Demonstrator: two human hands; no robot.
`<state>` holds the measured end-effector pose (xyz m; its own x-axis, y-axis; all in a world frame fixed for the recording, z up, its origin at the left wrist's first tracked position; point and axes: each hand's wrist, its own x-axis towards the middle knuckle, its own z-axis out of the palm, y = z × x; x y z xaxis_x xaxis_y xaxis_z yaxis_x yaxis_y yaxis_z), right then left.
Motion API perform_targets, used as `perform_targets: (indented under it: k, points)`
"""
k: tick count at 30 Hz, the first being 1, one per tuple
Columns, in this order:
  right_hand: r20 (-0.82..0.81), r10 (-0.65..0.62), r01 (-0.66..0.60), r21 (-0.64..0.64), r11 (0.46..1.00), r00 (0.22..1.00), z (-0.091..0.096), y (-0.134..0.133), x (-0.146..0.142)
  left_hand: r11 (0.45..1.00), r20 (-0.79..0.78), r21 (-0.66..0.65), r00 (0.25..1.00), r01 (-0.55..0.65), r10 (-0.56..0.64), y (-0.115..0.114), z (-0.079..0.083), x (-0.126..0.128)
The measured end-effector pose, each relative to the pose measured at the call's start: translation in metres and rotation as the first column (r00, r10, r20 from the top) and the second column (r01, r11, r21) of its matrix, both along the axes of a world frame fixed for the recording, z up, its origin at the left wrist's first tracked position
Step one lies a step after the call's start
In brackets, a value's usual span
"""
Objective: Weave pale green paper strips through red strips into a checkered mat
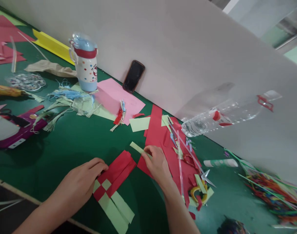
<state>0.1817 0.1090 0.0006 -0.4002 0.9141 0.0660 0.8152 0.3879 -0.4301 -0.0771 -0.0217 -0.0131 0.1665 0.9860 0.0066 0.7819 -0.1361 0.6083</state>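
Observation:
My right hand (pixel 156 165) pinches a narrow pale green paper strip (pixel 136 147), whose free end points up and left. On the green table lies a piece of woven paper (pixel 119 170), red strips crossing pale green ones in a small checkered patch, with loose green tails toward me. The bent fingers of my left hand (pixel 77 183) grip its left edge, the fingertips partly hidden. Right of my right hand, red paper sheets (pixel 154 130) lie under scraps, straws and yellow-handled scissors (pixel 199 191).
A blue-and-white water bottle (pixel 87 70), phone (pixel 133 76) and tilted clear plastic bottle (pixel 221 117) stand along the wall. Tassels (pixel 70 99) and a purple glue gun-like device (pixel 21 130) lie left. A white tube (pixel 221 163) and colourful bundled strands (pixel 272 191) lie right.

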Motion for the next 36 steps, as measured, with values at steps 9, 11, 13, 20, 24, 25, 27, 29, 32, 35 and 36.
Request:
perform_targets:
  k: [9, 11, 13, 20, 24, 25, 27, 29, 32, 35, 36]
  points:
    - [-0.074, -0.026, 0.026, 0.001, 1.000, 0.997, 0.001, -0.002, 0.000, 0.999, 0.004, -0.037, 1.000, 0.019, -0.019, 0.002, 0.005, -0.001]
    - [-0.090, -0.036, 0.036, -0.005, 0.999, 0.995, 0.002, -0.002, 0.000, 0.998, -0.003, -0.058, 1.000, 0.004, -0.005, 0.003, 0.008, 0.001]
    - [-0.106, -0.049, 0.048, -0.015, 0.999, 0.993, 0.003, -0.004, 0.001, 0.998, -0.020, -0.068, 1.000, -0.015, 0.013, 0.004, 0.009, 0.004]
    - [-0.180, -0.090, 0.083, -0.044, 0.996, 0.980, 0.012, -0.007, 0.004, 0.996, -0.050, 0.028, 0.995, -0.082, 0.084, 0.002, 0.001, 0.013]
    - [-0.226, -0.121, 0.099, -0.108, 0.989, 0.967, 0.023, -0.013, 0.001, 0.993, -0.051, 0.071, 0.994, -0.093, 0.097, 0.000, 0.000, 0.014]
    - [-0.242, -0.135, 0.099, -0.155, 0.983, 0.961, 0.025, -0.015, 0.000, 0.992, -0.048, 0.082, 0.994, -0.096, 0.100, 0.000, 0.000, 0.015]
    - [-0.291, -0.168, 0.083, -0.285, 0.955, 0.942, 0.029, -0.019, -0.003, 0.991, -0.048, 0.090, 0.993, -0.099, 0.104, 0.000, 0.000, 0.015]
    - [-0.343, -0.203, 0.047, -0.413, 0.910, 0.917, 0.031, -0.022, -0.004, 0.991, -0.050, 0.088, 0.993, -0.105, 0.109, -0.001, -0.001, 0.015]
    - [-0.384, -0.242, 0.021, -0.498, 0.867, 0.891, 0.030, -0.025, -0.006, 0.992, -0.052, 0.076, 0.993, -0.103, 0.107, -0.001, -0.003, 0.014]
    - [-0.384, -0.274, 0.035, -0.525, 0.850, 0.882, 0.027, -0.025, -0.007, 0.992, -0.046, 0.078, 0.994, -0.095, 0.099, -0.001, -0.003, 0.014]
    - [-0.378, -0.276, 0.040, -0.527, 0.849, 0.884, 0.027, -0.025, -0.008, 0.992, -0.039, 0.084, 0.994, -0.097, 0.101, -0.001, -0.003, 0.014]
